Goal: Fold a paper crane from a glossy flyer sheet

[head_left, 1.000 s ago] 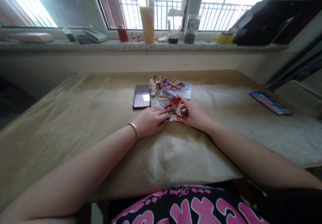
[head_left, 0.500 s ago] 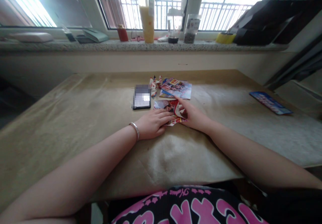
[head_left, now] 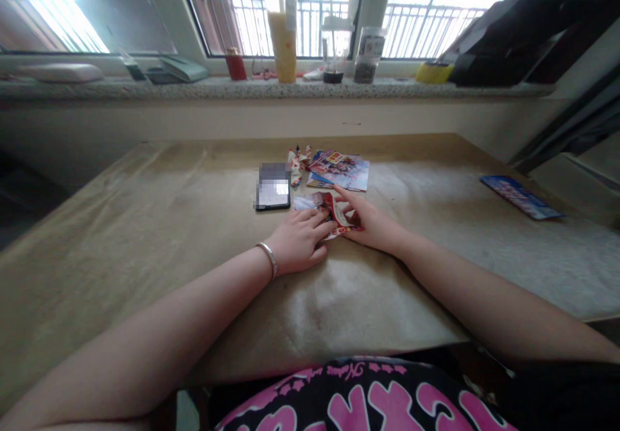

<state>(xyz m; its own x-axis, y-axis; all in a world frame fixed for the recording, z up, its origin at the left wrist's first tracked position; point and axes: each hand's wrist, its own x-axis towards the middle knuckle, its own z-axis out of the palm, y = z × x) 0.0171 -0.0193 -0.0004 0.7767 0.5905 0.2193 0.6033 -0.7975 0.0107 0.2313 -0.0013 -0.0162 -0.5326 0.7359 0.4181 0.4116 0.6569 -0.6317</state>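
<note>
A colourful printed sheet of paper (head_left: 307, 202) lies on the table in front of me, its right part lifted and curled over to show a pale inner side. My left hand (head_left: 303, 238) rests on it with fingers stretched out, pressing it down; a silver bracelet circles that wrist. At the sheet's right edge, my right hand (head_left: 374, 221) has its fingers bent around the curled part. Just beyond are a stack of printed sheets (head_left: 346, 171) and a folded paper shape (head_left: 297, 165). To their left lies a phone (head_left: 272, 193) with a blurred screen.
The table (head_left: 194, 224) has a beige covering. A blue printed strip (head_left: 520, 197) lies at its right. Along the windowsill (head_left: 310, 88) stand a tall yellow drink cup (head_left: 285, 46), a red container (head_left: 236, 64), a clear cup (head_left: 334, 53), a yellow object (head_left: 434, 73) and a dark bulky item (head_left: 513, 46).
My left hand has shifted slightly to the right on the sheet, its wrist a little lower. The curled part of the sheet has moved slightly left. Other things stay put.
</note>
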